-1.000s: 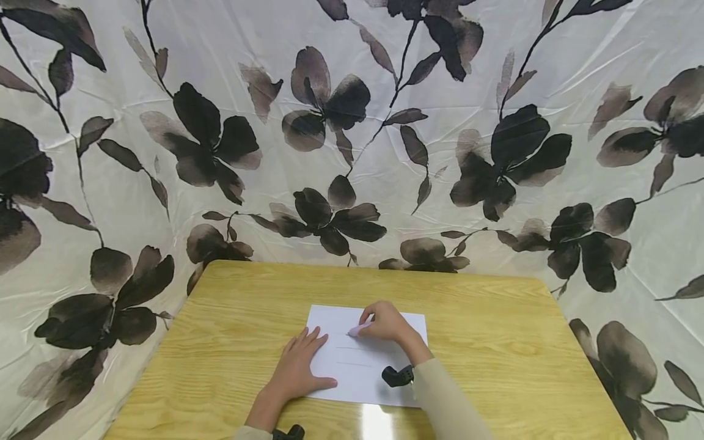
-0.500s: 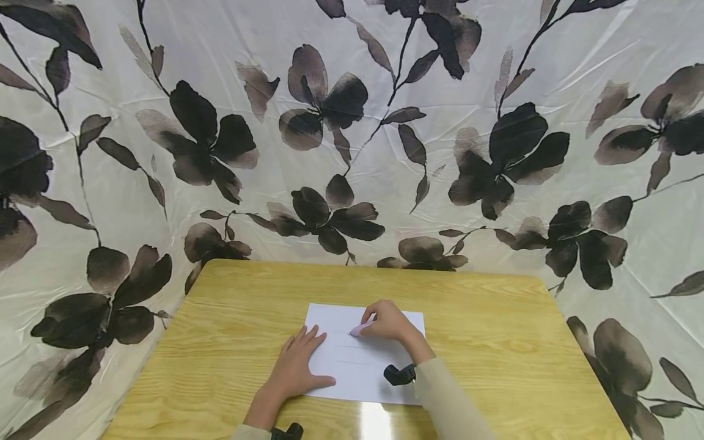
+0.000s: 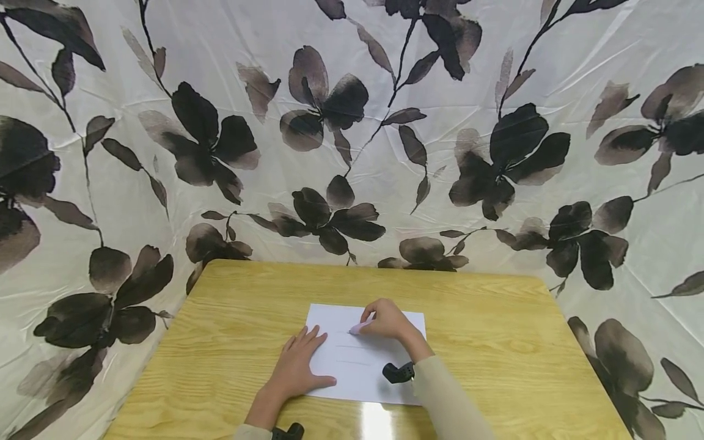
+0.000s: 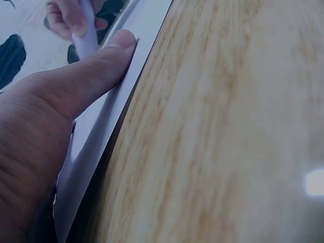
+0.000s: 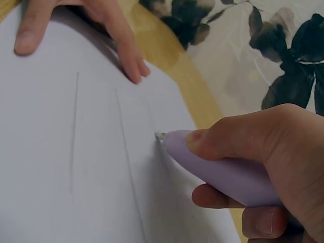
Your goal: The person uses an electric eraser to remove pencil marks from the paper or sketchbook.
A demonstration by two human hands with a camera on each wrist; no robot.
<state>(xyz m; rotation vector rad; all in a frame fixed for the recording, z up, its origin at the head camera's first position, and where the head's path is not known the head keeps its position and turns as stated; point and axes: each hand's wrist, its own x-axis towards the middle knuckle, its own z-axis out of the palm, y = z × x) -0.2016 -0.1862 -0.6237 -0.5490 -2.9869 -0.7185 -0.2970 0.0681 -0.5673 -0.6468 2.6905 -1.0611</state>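
Observation:
A sheet of white paper (image 3: 401, 391) lies on the wooden table, marked with several thin grey lines (image 5: 74, 136). My left hand (image 3: 297, 366) rests on the sheet's left side with fingers and thumb spread; its thumb lies along the near edge in the left wrist view. Over the upper middle of the sheet, my right hand (image 3: 387, 321) grips a thick lavender pen-shaped tool (image 5: 220, 174), thumb on top and other fingers curled underneath. The tool's small greyish tip (image 5: 160, 135) is right at the paper, at the end of a faint line. Its rear is hidden in the hand.
The wooden table (image 3: 495, 342) extends around the sheet on all sides. Behind and beside it hangs a pale cloth (image 3: 264, 36) printed with dark flowers. Black devices (image 3: 398, 373) are strapped at both wrists, below light sleeves (image 3: 451, 403).
My right hand and the lavender tool have shifted only very slightly, the tip staying near the same spot on the paper. My left hand holds its place.

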